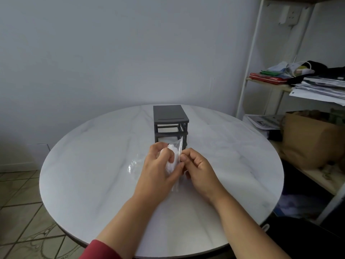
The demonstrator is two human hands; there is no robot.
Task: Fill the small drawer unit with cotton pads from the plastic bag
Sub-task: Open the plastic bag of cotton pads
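A small dark grey drawer unit stands upright near the far middle of the round marble table. Its upper slot looks empty and something white shows lower down. Just in front of it I hold a clear plastic bag with white cotton pads inside. My left hand wraps around the bag from the left. My right hand pinches the bag's right edge between thumb and fingers. The drawer unit's lower front is hidden behind the bag and my hands.
Crumpled clear plastic lies on the table left of my hands. A white shelf rack stands to the right with papers and clothes, and a brown cardboard box sits on its lower shelf. Tiled floor lies to the left.
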